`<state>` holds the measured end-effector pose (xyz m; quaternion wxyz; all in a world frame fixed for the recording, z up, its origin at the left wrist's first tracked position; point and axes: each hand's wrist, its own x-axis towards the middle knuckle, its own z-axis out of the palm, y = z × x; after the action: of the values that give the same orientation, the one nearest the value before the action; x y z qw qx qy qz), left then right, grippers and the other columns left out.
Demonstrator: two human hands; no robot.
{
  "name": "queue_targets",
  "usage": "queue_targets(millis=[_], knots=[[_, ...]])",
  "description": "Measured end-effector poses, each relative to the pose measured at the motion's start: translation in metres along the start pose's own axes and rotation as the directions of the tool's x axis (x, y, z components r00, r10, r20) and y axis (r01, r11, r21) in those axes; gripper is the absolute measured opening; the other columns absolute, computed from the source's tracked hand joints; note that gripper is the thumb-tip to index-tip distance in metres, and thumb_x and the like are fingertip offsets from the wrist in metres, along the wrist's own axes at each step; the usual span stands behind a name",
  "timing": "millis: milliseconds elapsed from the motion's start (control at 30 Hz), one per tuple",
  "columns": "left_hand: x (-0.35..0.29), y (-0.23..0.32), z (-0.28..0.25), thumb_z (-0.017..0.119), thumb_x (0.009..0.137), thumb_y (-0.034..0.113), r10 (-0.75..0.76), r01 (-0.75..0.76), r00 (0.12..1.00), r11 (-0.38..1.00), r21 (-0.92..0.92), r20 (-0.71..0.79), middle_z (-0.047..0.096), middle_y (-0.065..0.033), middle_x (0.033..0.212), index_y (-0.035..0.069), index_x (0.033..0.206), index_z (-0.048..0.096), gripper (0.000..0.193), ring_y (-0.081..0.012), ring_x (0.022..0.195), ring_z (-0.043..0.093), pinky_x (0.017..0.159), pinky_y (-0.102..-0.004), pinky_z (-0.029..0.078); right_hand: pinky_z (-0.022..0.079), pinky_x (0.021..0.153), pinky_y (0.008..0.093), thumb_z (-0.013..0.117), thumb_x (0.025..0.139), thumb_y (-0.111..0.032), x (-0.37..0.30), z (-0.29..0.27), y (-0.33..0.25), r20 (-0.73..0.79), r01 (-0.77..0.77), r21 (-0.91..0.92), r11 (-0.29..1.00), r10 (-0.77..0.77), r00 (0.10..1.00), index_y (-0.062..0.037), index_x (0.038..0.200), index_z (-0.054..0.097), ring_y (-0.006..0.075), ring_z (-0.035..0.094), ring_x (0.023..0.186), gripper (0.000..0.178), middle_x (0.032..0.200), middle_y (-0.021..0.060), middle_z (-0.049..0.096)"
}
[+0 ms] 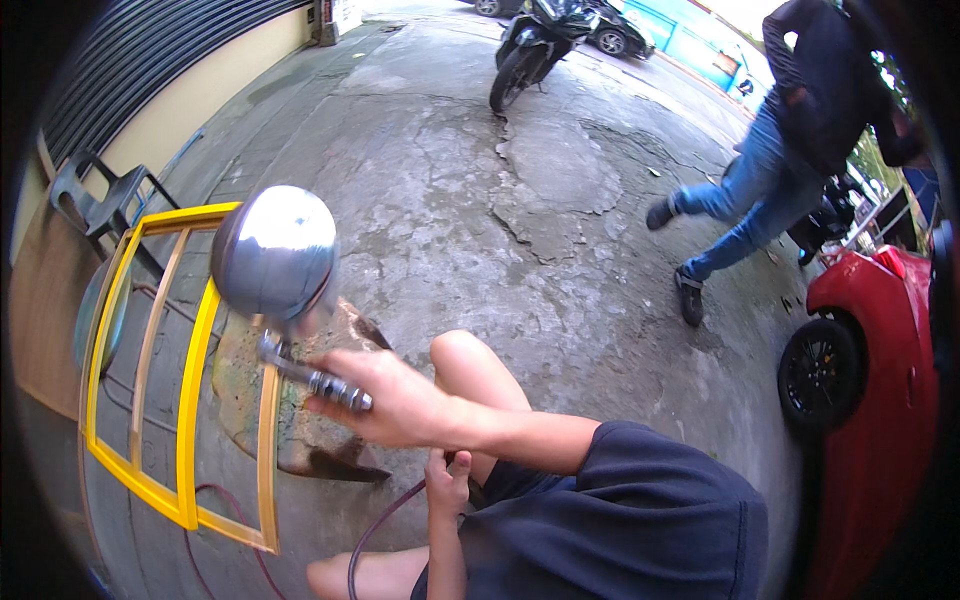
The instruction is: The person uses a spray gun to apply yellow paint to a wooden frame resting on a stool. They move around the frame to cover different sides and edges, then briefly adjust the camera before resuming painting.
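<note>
My right hand (385, 400) is wrapped round the handle of a paint spray gun (290, 365), and its shiny metal cup (275, 250) sits uppermost. The gun is over a wooden frame (190, 400), partly yellow and partly bare wood, on the left. Below my right wrist, my left hand (447, 485) is closed round a dark red air hose (385, 520). Part of the hose is hidden behind my arm. The cup covers the frame's upper right corner, and the gun's nozzle is blurred.
A worn, paint-stained board (300, 430) lies behind the frame. A grey plastic chair (110, 200) stands by the shutter (170, 70). On the right, a person in jeans (740, 190) walks near a red car (870, 370). A motorcycle (535, 50) is parked ahead on cracked concrete.
</note>
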<state>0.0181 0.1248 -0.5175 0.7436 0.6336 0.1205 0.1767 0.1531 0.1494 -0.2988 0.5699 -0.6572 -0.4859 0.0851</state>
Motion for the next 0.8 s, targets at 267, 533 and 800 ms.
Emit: queue_targets(millis=[267, 533, 800], knots=[[-0.078, 0.023, -0.061, 0.068, 0.092, 0.03, 0.159, 0.121, 0.952, 0.592, 0.797, -0.262, 0.067, -0.0058, 0.082, 0.01, 0.095, 0.066, 0.021, -0.029, 0.078, 0.064, 0.069, -0.042, 0.046, 0.047, 0.058, 0.0319, 0.076, 0.092, -0.018, 0.037, -0.041, 0.019, -0.286, -0.059, -0.172, 0.983, 0.007, 0.958, 0.0, 0.086, 0.073, 0.0092, 0.053, 0.063, 0.019, 0.067, 0.0056, 0.066], [-0.149, 0.031, -0.101, 0.069, 0.089, 0.028, 0.246, 0.405, 0.838, 0.319, 0.857, -0.487, 0.067, -0.0107, 0.082, 0.006, 0.091, 0.067, 0.022, -0.0329, 0.079, 0.064, 0.07, -0.0454, 0.048, 0.041, 0.037, 0.026, 0.068, 0.098, -0.024, 0.053, -0.057, 0.025, -0.281, -0.226, 0.112, 0.968, 0.249, 0.927, 0.0043, 0.099, 0.07, 0.0086, 0.053, 0.041, 0.028, 0.08, 0.0065, 0.072], [-0.061, 0.073, -0.069, 0.072, 0.087, 0.017, 0.289, 0.054, 0.901, 0.666, 0.744, -0.324, 0.069, -0.0116, 0.103, 0.005, 0.101, 0.07, 0.018, -0.0321, 0.098, 0.066, 0.086, -0.0408, 0.051, 0.04, 0.038, 0.023, 0.069, 0.097, -0.014, 0.028, -0.065, 0.031, -0.08, -0.223, 0.244, 0.944, 0.249, 0.965, 0.0056, 0.11, 0.069, 0.0072, 0.054, 0.044, 0.024, 0.086, 0.0094, 0.073]])
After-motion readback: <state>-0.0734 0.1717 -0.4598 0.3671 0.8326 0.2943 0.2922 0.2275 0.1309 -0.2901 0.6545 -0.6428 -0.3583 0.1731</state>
